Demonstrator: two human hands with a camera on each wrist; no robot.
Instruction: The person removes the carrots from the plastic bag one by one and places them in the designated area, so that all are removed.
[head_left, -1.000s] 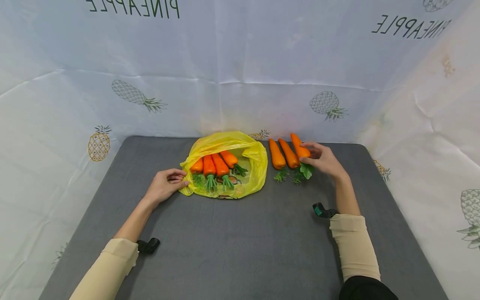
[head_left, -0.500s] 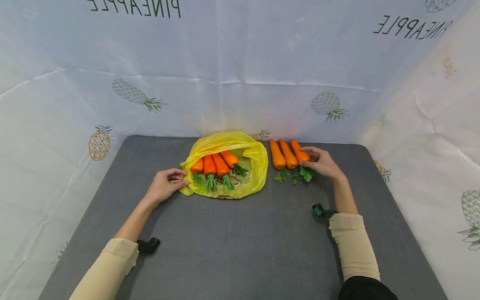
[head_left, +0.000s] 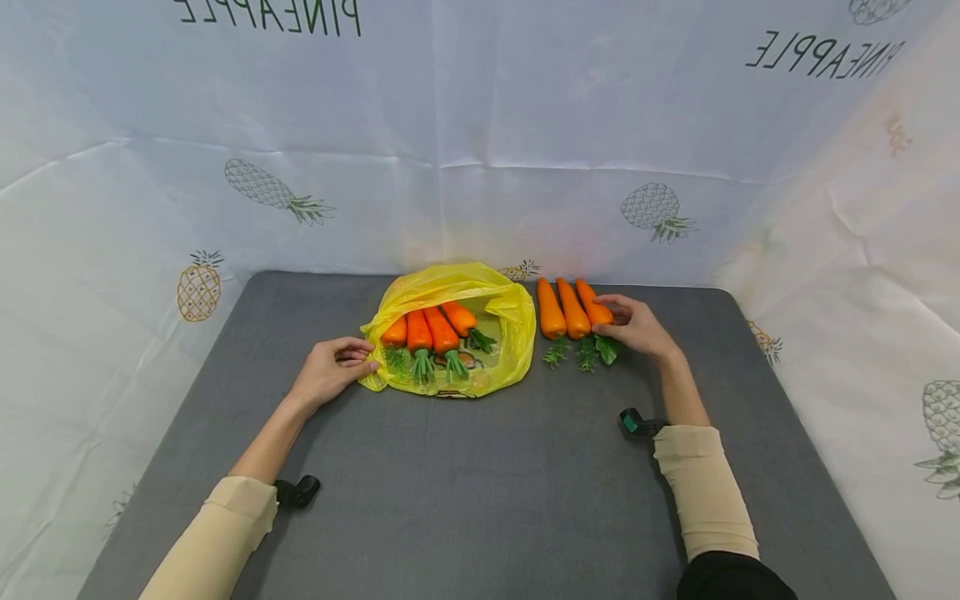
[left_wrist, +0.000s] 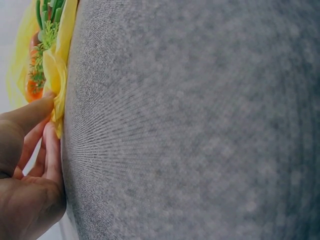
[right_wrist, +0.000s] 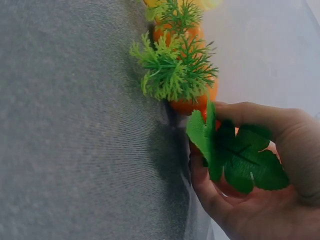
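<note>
My left hand (head_left: 330,371) pinches the left edge of a yellow plastic bag (head_left: 427,283) between thumb and fingers; the left wrist view shows the bunched film at the fingertips. Several orange carrots (head_left: 439,332) with green tops lie inside the bag, their far ends hidden under the film. To the right of the bag, three more carrots lie side by side. My right hand (head_left: 639,327) grips the rightmost carrot (head_left: 591,303), whose broad green leaf (right_wrist: 250,162) covers part of the palm in the right wrist view. The other two, a left carrot (head_left: 551,308) and a middle carrot (head_left: 572,308), have feathery tops.
A grey table (head_left: 450,492) lies under everything. Behind it hangs a white sheet (head_left: 480,100) printed with pineapples, close to the bag and carrots at the table's far edge. Black wrist devices, a left one (head_left: 297,491) and a right one (head_left: 641,422), sit at the sleeves.
My right hand has drawn the rightmost carrot nearer and slid it left against the middle one; the row has shifted slightly left. The left hand and bag have stayed put.
</note>
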